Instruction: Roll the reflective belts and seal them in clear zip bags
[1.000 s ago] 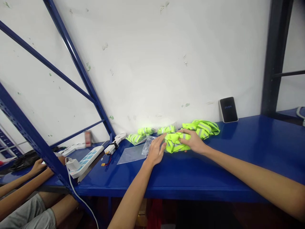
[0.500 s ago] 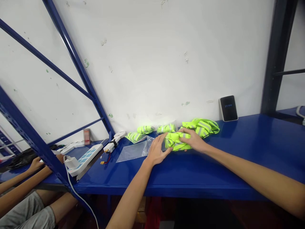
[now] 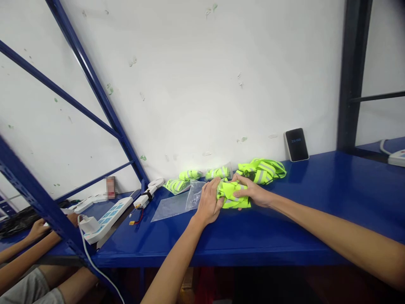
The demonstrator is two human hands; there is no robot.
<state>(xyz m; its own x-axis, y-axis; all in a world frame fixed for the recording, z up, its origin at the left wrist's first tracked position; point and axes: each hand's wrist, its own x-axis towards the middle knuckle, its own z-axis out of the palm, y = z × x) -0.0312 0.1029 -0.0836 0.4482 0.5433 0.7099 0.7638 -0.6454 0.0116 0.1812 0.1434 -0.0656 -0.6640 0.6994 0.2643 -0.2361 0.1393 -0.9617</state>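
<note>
A bundled neon-yellow reflective vest (image 3: pixel 232 196) with silver-grey strips is held between my two hands just above the blue tabletop (image 3: pixel 303 219). My left hand (image 3: pixel 209 200) is closed on its left end, fingers together over the edge. My right hand (image 3: pixel 255 192) grips the right side, thumb pressed on the fabric. Left of my left hand lies a clear plastic bag (image 3: pixel 172 207), flat on the table. Behind my right hand sits a loose pile of the same yellow fabric (image 3: pixel 265 171). Several packed yellow bundles (image 3: pixel 218 172) in clear bags stand along the wall.
A device with a dark screen (image 3: pixel 296 145) leans on the wall at the right. Leftward lie a small white fan (image 3: pixel 155 183), a wired battery connector (image 3: pixel 136 219) and a power strip (image 3: pixel 109 219). Beyond the blue post (image 3: pixel 41 194), another person's hands (image 3: pixel 38 230) are at work.
My left hand has closed in on the vest's left end, its thumb drawn against the fingers. The bundle looks more compact. The whole view has shifted slightly.
</note>
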